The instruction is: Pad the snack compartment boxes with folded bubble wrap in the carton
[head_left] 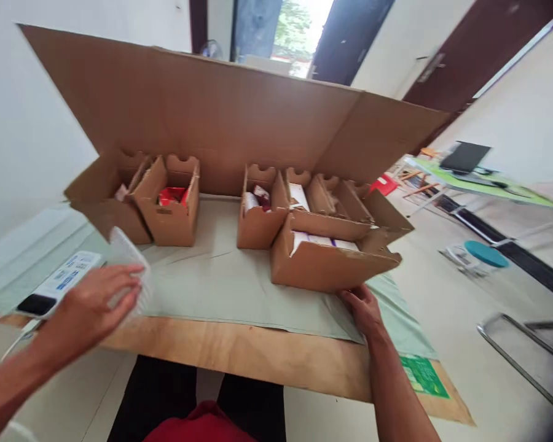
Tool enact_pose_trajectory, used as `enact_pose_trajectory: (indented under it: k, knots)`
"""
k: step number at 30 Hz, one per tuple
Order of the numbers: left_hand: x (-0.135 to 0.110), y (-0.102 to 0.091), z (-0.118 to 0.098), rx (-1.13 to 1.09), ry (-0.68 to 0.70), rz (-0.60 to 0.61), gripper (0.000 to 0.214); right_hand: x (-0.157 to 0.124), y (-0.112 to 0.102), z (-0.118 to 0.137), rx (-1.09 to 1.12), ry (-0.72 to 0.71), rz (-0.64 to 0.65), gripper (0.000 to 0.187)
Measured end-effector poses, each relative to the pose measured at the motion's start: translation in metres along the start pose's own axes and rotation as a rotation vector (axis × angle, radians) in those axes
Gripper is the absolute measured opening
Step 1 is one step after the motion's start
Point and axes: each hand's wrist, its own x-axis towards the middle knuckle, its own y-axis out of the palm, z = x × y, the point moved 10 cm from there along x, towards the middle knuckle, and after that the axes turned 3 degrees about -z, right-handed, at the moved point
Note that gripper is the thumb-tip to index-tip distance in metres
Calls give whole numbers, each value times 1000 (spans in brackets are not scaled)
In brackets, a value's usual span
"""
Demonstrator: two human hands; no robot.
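At far left, a slim white case with blue print (74,273) lies on a pale green cloth (212,276), a dark phone-like object (37,304) at its near end. Beside it, the person's left hand (104,298) has thumb and fingers closed on a clear, ribbed plastic piece (128,248), blurred and standing roughly upright above the cloth. A light pinch near the edge would seem best, since such thin plastic probably creases under a hard squeeze. Behind the hand stand two open cardboard bins, the left bin (105,202) and, touching or nearly touching it, a bin with a red packet (174,196). Bare cloth follows, then a middle bin (262,227) with white and dark red contents, and more narrow bins close to its right. In front of those sits a long bin (322,267) holding white packs (325,241). The person's right hand (363,310) is at its lower front edge, fingertips partly hidden; whether they clamp the cardboard or only rest against it cannot be told. Steadying a loaded bin probably works better with fingers well under the base than tugging at a thin wall, keeping it level so the packs stay put.
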Motion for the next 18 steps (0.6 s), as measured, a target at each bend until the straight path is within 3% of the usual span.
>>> enact_pose_trajectory:
  k: [2, 4, 6, 8, 9, 12, 18]
  knots:
    - [0, 27, -58, -94, 156, -32, 12, -7, -15, -2, -11, -2, -68, 50]
    - [-1, 61, -109, -129, 322, 14, 16, -22, -35, -1, -29, 0, -160, 51]
    - [-5, 97, -145, -120, 462, 123, 16, -46, -53, 1, -51, 2, -243, 49]
    - [-13, 129, -162, -105, 553, 283, 8, -74, -61, 5, -90, 3, -274, 45]
    - [-19, 140, -164, -106, 570, 368, 6, -88, -61, 8, -119, -2, -262, 42]
    - [-28, 154, -152, -134, 504, 539, 38, -125, -40, 21, -216, -46, -147, 34]
    - [-18, 139, -86, -16, 137, 451, 29, -149, 43, 57, -301, -242, 167, 25]
